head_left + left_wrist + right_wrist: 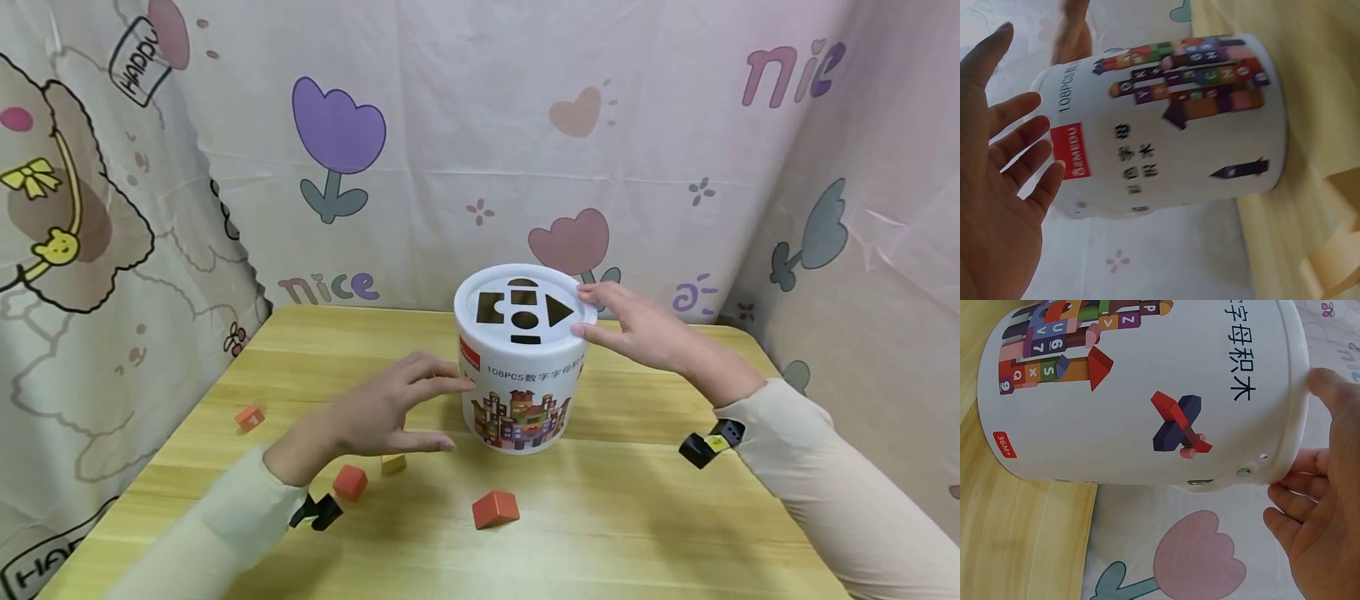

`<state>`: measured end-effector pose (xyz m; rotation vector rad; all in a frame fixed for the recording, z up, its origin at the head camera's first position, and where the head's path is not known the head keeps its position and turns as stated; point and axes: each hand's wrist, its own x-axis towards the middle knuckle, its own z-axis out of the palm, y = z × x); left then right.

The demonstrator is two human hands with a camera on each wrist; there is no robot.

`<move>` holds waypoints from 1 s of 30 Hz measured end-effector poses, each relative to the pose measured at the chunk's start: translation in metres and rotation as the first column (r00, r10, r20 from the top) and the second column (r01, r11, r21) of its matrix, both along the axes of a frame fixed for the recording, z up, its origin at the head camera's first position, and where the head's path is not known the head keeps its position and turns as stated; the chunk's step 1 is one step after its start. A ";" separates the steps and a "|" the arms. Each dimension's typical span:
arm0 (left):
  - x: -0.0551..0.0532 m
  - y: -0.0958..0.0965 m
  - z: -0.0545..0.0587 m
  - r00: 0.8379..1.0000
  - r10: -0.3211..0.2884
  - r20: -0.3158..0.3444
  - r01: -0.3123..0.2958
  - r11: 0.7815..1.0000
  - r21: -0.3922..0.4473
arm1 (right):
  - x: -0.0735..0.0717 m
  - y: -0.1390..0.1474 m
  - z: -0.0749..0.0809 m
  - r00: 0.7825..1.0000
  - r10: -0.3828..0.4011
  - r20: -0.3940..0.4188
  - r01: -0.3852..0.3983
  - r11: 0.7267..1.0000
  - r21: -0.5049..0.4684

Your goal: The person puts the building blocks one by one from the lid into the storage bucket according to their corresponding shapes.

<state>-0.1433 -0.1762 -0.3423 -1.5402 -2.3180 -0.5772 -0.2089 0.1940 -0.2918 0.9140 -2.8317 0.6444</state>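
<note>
A white cylindrical toy-block bucket [517, 408] stands upright on the table, with printed blocks on its side. Its white lid [491, 337] has several shaped holes, among them a round one and a triangle. At the right side of the lid, my right hand [641, 329] grips the rim with thumb and fingers; the right wrist view shows the fingers bent at the lid's edge [1297, 412]. My left hand [390, 404] is spread beside the bucket's left side, its fingertips close to the printed wall [1104, 144]. Whether they touch it I cannot tell.
On the wooden table [615, 533] lie a red block [496, 509] in front of the bucket, another red block [350, 482] and a yellow block [393, 463] near the left wrist, and an orange block [250, 417] farther left. Patterned curtains [450, 100] hang behind and at both sides.
</note>
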 end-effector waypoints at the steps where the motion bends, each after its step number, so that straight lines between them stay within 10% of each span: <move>1: 0.000 0.001 -0.003 1.000 -0.006 0.013 0.006 1.000 -0.001 | 0.000 0.000 0.000 1.000 -0.004 0.001 0.004 1.000 0.000; 10: 0.006 0.009 -0.031 0.982 0.041 0.187 -0.026 0.996 -0.081 | 0.000 0.000 0.000 1.000 -0.002 0.003 0.002 1.000 -0.009; 19: 0.006 0.019 -0.056 0.905 0.066 0.421 0.001 0.988 -0.157 | -0.001 0.000 0.000 1.000 0.003 -0.002 -0.004 1.000 -0.024; 30: 0.004 0.031 -0.080 0.850 0.104 0.517 0.070 0.949 -0.307 | -0.001 0.001 -0.002 1.000 0.007 -0.005 -0.007 1.000 -0.030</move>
